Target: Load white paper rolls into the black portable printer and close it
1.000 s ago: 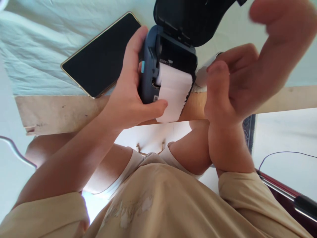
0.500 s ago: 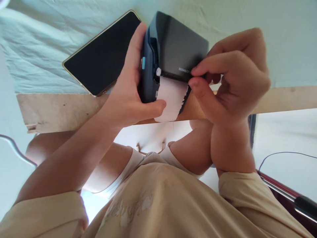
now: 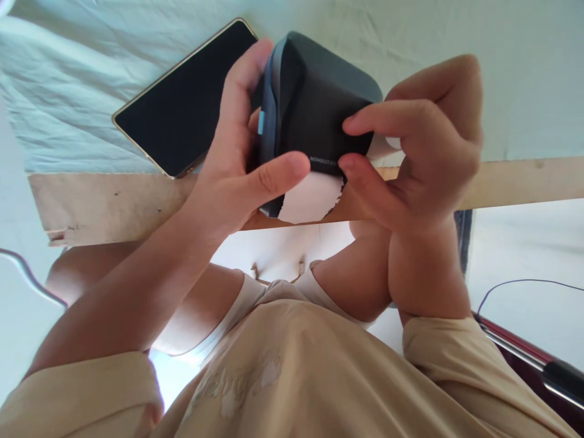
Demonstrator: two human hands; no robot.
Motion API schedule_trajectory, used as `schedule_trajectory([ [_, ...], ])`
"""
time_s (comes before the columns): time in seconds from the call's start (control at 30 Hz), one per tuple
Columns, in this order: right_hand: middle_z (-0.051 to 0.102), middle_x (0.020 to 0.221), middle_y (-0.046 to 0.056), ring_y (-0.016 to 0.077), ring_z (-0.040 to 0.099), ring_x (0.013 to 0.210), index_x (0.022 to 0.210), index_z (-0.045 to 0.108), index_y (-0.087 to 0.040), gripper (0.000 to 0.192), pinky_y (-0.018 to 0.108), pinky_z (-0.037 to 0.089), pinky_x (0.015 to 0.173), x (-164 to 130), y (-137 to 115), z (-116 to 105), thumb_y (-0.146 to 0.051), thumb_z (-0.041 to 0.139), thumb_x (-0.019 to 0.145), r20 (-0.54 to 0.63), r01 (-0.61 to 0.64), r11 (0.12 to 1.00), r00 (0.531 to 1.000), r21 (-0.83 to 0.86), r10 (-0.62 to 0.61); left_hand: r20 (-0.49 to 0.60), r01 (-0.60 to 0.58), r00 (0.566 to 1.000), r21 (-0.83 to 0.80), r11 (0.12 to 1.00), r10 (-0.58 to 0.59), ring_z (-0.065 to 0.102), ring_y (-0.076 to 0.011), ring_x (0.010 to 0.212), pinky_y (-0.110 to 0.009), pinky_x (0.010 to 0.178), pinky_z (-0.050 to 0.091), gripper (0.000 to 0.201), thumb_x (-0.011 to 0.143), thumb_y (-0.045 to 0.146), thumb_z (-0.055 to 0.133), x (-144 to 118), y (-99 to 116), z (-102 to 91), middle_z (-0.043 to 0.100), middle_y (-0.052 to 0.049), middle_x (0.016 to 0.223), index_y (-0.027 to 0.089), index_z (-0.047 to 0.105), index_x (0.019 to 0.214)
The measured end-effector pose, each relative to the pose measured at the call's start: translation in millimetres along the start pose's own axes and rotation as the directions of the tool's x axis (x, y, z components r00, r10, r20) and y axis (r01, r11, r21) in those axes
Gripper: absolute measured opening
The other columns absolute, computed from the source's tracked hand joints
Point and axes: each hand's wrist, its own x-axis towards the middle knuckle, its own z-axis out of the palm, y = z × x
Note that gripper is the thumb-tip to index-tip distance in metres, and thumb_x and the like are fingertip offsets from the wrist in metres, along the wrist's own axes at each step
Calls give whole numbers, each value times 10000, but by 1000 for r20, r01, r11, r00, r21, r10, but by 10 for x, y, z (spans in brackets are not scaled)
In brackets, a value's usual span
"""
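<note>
A dark label printer [image 3: 326,100] with a blue button on its left side is held over the table's near edge. My left hand [image 3: 237,146] wraps its left side, fingers behind and thumb lying over the front corner of the lid. White label paper [image 3: 312,198] with a torn, jagged side sticks out below the lid's edge. My right hand [image 3: 424,134] has its thumb and forefinger on the lid's right front, near the printed lettering; its other fingers are curled. Something white [image 3: 385,147] shows partly behind the right fingers; I cannot tell what it is.
A phone [image 3: 182,100] with a dark screen lies left of the printer, on a pale green cloth [image 3: 524,79]. The table's wooden edge [image 3: 114,204] runs just above my legs. A thin cable [image 3: 524,281] hangs at the right.
The printer's lid has come down from partly raised to shut, its front edge now lower over the paper. My left thumb has moved up onto the lid's corner.
</note>
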Motion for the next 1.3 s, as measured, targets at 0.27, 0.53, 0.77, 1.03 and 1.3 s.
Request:
schedule_trajectory([
  [0.27,535,1049,56,96,523,1035,1088,559,-183,410,258,487,909,-6,-45,-23,-434,586,764,50,-118,993,992,32,116,-161,69,983,-142,987,-92,528,-71,745,-187,602,462,455,769,308,673,-64,210,246,514,-37,908,109,500,1140],
  [0.53,534,1012,70,103,521,1004,1066,573,-185,413,279,494,890,6,-16,-3,-446,587,745,40,-78,997,996,27,77,-195,77,975,-155,985,-107,527,-62,770,-174,644,446,343,794,255,624,-51,267,280,544,-18,877,117,545,1098],
  [0.77,530,1027,57,89,514,1028,1074,562,-205,410,266,487,903,-1,-22,5,-473,563,764,47,-86,996,995,6,86,-182,72,979,-120,990,-94,498,-58,750,-171,613,413,369,791,267,628,-56,260,258,524,-40,899,106,538,1111],
  [1.03,534,1043,82,103,524,1033,1088,578,-164,433,272,486,923,15,-30,-23,-438,600,753,67,-79,996,995,29,77,-246,84,964,-72,994,-99,472,-49,690,-165,565,383,349,795,252,625,-80,273,286,503,-33,829,96,546,1097],
  [1.3,555,1047,103,125,536,1035,1062,601,-149,433,280,478,924,65,-95,-43,-436,633,739,111,-157,988,981,0,156,-273,43,959,-102,994,-69,464,-55,635,-182,517,378,372,772,264,641,-45,217,297,492,-34,806,87,540,1082],
])
